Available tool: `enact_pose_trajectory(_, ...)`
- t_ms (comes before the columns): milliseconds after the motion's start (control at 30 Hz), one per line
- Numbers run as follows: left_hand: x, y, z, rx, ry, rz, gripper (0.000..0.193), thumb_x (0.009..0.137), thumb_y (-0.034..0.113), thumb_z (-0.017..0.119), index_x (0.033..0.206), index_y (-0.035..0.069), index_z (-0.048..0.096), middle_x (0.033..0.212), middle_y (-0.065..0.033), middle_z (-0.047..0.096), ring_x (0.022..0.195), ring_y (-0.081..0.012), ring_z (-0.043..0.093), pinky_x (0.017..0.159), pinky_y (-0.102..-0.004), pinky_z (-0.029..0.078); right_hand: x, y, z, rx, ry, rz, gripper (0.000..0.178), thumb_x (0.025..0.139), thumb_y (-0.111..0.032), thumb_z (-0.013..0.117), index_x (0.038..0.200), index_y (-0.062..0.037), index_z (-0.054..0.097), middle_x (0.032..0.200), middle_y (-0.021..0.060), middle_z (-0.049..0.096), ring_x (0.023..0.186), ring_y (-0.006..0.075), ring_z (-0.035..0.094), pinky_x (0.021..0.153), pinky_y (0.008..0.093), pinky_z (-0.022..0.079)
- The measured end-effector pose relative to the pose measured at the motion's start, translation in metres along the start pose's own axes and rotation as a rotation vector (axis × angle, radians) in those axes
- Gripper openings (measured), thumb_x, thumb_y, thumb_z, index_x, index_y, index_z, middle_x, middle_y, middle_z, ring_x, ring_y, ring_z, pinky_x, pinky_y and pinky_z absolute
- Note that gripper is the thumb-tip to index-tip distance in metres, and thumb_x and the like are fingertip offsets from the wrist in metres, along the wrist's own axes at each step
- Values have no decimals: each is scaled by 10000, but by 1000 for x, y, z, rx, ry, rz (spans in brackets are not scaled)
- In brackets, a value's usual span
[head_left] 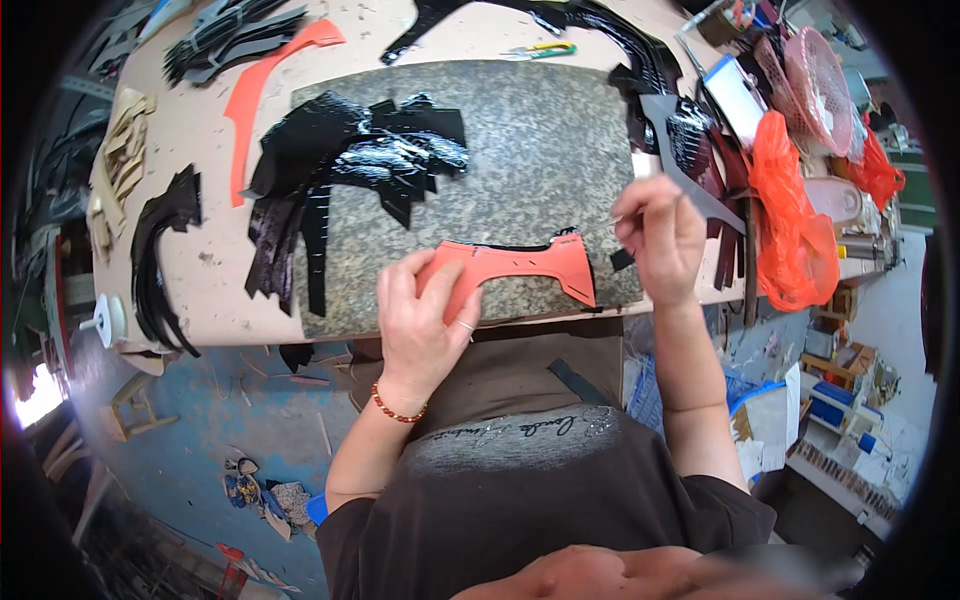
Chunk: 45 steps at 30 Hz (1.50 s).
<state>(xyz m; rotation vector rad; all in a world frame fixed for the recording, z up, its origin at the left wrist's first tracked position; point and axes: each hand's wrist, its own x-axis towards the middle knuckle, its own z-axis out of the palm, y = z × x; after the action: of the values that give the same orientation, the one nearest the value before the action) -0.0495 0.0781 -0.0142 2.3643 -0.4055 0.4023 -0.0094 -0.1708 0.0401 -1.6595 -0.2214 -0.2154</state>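
Observation:
My left hand (418, 305) grips the left end of an orange template (520, 262), thumb on top and fingers curled at its edge. The template has small slits and lies over a glossy black piece (510, 246), whose edge shows along its top and right side. Both rest near the front of a speckled stone slab (550, 130). My right hand (662, 235) is raised beside the template's right end, thumb and fingers pinched on a thin stick (603, 222). Its tip points toward the template; its kind is too small to make out.
Glossy black cut pieces (340, 145) are heaped on the slab's left. A longer orange template (250, 110) lies beyond them. Green-and-yellow thread snips (540, 50) lie at the back. On the right are a grey template (685, 165), a red plastic bag (790, 220) and a pink basket (815, 90).

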Motion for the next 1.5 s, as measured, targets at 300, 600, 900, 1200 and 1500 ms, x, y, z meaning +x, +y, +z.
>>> enact_pose_trajectory(300, 5, 3, 6, 8, -47, -17, 342, 692, 118, 796, 1001, 54, 663, 1085, -141, 551, 967, -307, 526, 820, -404, 457, -55, 53, -2, -85, 158, 37, 192, 993, -171, 536, 905, -3, 565, 737, 64, 610, 647, 115, 631, 573, 239, 494)
enact_pose_trajectory(600, 1, 4, 7, -5, -33, -50, 321, 696, 116, 798, 987, 52, 679, 1073, -135, 550, 961, -298, 525, 806, -387, 457, -47, 47, 4, -364, 100, -22, 152, 952, -164, 594, 898, -22, 582, 749, 98, 607, 634, 214, 599, 582, 303, 481)
enact_pose_trajectory(900, 4, 5, 5, 40, -30, -15, 297, 709, 88, 790, 972, 26, 668, 1073, -141, 539, 936, -276, 549, 764, -353, 476, -38, 42, 5, -473, -56, -167, 116, 938, -141, 601, 908, -30, 584, 800, 107, 629, 657, 250, 615, 587, 318, 489)
enact_pose_trajectory(1200, 1, 4, 7, -8, -29, -53, 312, 701, 112, 791, 984, 46, 677, 1057, -138, 548, 942, -295, 526, 785, -385, 453, -69, 34, -10, -199, 104, -83, 88, 932, -90, 590, 878, -23, 570, 716, 108, 584, 587, 229, 583, 535, 316, 462)
enact_pose_trajectory(1500, 3, 4, 6, 45, -30, -24, 298, 708, 85, 789, 975, 37, 667, 1071, -134, 551, 934, -273, 544, 767, -356, 464, -70, 38, -2, -454, -144, -285, 112, 821, -55, 684, 870, -31, 586, 729, 103, 598, 599, 261, 586, 532, 341, 469)
